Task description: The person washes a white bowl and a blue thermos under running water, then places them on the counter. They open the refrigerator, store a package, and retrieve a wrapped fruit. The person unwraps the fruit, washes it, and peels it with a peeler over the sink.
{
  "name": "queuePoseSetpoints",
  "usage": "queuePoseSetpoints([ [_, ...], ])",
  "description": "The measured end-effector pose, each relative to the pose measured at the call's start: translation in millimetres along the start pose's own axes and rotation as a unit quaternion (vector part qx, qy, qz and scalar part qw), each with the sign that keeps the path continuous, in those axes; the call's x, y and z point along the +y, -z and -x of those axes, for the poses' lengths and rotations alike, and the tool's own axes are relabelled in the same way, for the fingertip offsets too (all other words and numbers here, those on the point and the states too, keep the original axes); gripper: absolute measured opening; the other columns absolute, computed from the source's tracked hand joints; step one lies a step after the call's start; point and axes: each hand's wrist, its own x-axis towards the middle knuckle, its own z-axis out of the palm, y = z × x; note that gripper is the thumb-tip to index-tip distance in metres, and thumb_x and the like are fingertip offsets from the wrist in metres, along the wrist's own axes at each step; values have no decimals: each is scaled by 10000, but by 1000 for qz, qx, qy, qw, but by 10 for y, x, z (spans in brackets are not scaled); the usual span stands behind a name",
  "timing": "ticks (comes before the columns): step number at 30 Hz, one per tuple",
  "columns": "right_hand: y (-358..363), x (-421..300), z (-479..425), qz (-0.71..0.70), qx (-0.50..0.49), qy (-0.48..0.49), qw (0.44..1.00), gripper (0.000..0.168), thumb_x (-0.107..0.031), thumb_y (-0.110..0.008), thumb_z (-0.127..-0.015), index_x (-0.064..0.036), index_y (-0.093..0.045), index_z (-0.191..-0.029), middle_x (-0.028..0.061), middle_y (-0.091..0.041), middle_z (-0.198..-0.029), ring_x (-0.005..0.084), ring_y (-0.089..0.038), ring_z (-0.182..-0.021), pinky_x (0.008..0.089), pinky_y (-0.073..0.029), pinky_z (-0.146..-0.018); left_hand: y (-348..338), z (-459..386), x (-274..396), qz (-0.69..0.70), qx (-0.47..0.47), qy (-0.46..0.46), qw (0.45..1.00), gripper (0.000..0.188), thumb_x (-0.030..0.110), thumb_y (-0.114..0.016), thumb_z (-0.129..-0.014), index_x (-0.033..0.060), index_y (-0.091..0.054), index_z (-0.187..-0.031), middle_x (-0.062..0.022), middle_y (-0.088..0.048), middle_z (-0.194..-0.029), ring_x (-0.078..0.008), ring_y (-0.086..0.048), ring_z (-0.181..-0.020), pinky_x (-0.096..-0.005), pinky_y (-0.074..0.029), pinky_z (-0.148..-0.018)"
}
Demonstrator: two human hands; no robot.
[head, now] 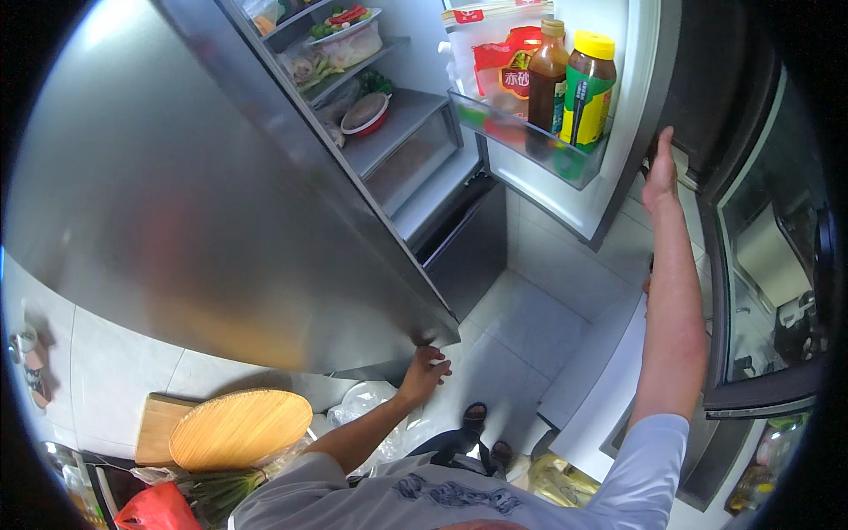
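Observation:
A double-door refrigerator stands open before me. My left hand [425, 374] is at the lower corner of its left door [265, 232], fingers apart and loosely curled, nothing visible between them. Whether the fingertips press on the metal is unclear. Out to the right, my right hand [660, 173] is at the outer edge of the right door [613, 199], thumb upward. Its other fingers are mostly hidden, so its grip cannot be judged. That door's clear bin [517, 142] carries a yellow-capped jar [588, 93], a brown sauce bottle [547, 79] and a red-and-clear food bag [507, 66].
Inside, a lidded red bowl [366, 116] sits on a shelf below a food container [348, 46]. A freezer drawer [467, 245] protrudes slightly. A round bamboo board [240, 427], green stalks [222, 493] and a red bag [159, 509] lie lower left. Right stands a dark-framed glass panel [768, 265].

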Motion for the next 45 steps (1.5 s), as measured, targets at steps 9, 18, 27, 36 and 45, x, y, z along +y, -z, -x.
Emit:
queuePoseSetpoints([
  [9,-1,115,225,53,20,82,995,724,-558,-486,-938,-38,-319,-1413,102,-362,-1427,226,-325,-1304,362,-205,-1103,182,-400,656,104,76,-154,980,286,70,-602,-905,82,-436,-1138,-71,-531,-1099,-178,-642,-881,-299,-503,-686],
  [18,-332,283,827,193,-60,180,963,459,-413,-640,-918,-4,-533,-1096,92,-605,-969,177,-560,-861,323,-462,-777,366,-601,1104,134,140,-143,971,314,31,-583,-906,118,-433,-1167,-41,-536,-1114,-211,-648,-900,-318,-519,-691],
  [27,-1196,69,1570,305,-137,186,924,416,-366,-726,-848,-41,-503,-979,121,-623,-876,242,-638,-821,377,-508,-724,734,-426,1291,166,205,-249,932,287,14,-573,-913,110,-441,-1149,-52,-550,-1147,-205,-650,-889,-312,-523,-677],
  [36,-2167,212,1830,382,-177,298,856,413,-376,-727,-836,-62,-462,-795,101,-543,-745,302,-559,-638,423,-449,-598,694,-444,1366,159,239,-219,932,348,1,-591,-894,131,-397,-1152,-48,-536,-1118,-142,-562,-958,-300,-503,-741],
  [45,-2759,303,1923,437,-227,292,820,403,-429,-583,-927,-32,-513,-911,166,-603,-951,371,-654,-805,483,-515,-673,641,-598,1342,177,274,-244,913,351,27,-635,-888,86,-401,-1142,-87,-543,-1097,-161,-531,-1005,-285,-460,-872],
])
